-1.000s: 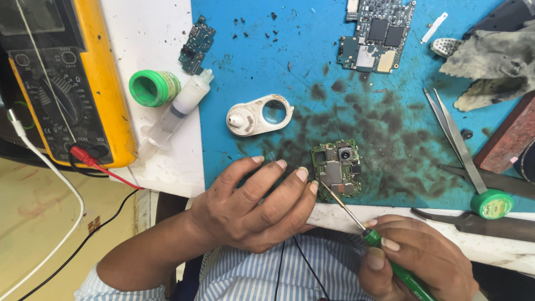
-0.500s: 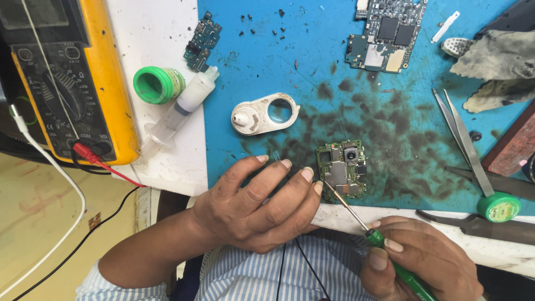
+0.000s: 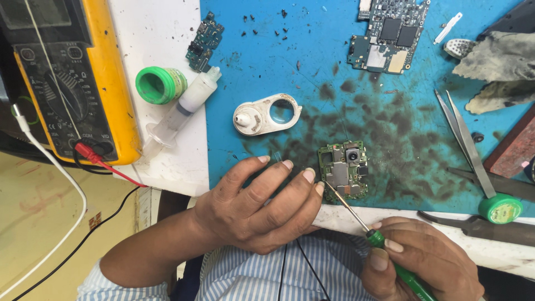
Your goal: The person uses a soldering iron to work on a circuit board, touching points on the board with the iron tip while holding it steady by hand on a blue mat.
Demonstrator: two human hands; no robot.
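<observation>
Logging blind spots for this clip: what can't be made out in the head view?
- Screwdriver: handle end runs off the bottom edge; right hand covers the grip.
- Its tip on the small circuit board: too small to tell what it touches.
- Left hand: hides the mat edge beneath it.
- Multimeter: top cut off by the frame.

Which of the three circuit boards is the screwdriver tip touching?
The small green board at the mat's near edge, steadied by the left hand. The other two, a large one and a narrow one, lie untouched farther away.
</observation>
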